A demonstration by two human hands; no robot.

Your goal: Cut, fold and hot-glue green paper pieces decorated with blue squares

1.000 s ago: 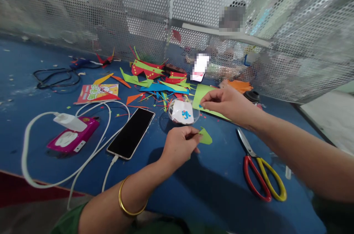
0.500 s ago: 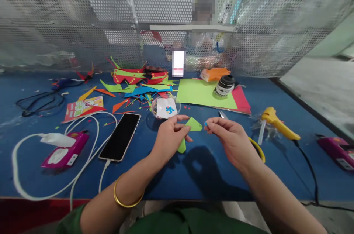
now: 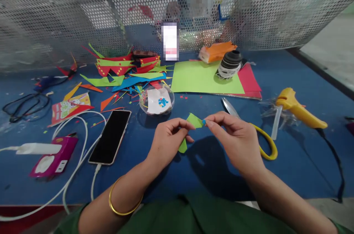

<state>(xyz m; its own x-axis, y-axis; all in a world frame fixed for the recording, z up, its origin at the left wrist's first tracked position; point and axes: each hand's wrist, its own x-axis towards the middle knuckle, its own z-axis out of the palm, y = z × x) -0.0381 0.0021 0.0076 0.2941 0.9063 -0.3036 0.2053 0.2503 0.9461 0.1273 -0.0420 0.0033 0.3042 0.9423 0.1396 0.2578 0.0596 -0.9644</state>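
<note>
A light green paper cutout [image 3: 195, 120] is pinched between the thumb and fingers of my left hand [image 3: 168, 138]; the fingers hide its middle. Between the thumb and forefinger of my right hand [image 3: 235, 136] is a tiny blue paper piece [image 3: 204, 121], right at the cutout's upper right corner. Whether the two touch, I cannot tell. Just beyond my hands stands a round clear plastic bowl [image 3: 172, 103], with a white paper [image 3: 153, 102] bearing several small blue pieces [image 3: 163, 102] on it. Scissors [image 3: 267, 140] with yellow handles lie partly behind my right hand.
On the left are a phone [image 3: 111, 136], a purple power strip [image 3: 52, 158] and white cables. Cut paper masks [image 3: 114, 68] and scraps lie further back. Green paper sheets [image 3: 196, 77] carry a black bottle [image 3: 230, 65]. A yellow glue gun [image 3: 301, 108] rests at right. Behind is perforated metal mesh [image 3: 55, 16].
My right hand has brought the blue piece closer to the green cutout, up against its corner in view. The camera has tilted down, and more of the scissors shows.
</note>
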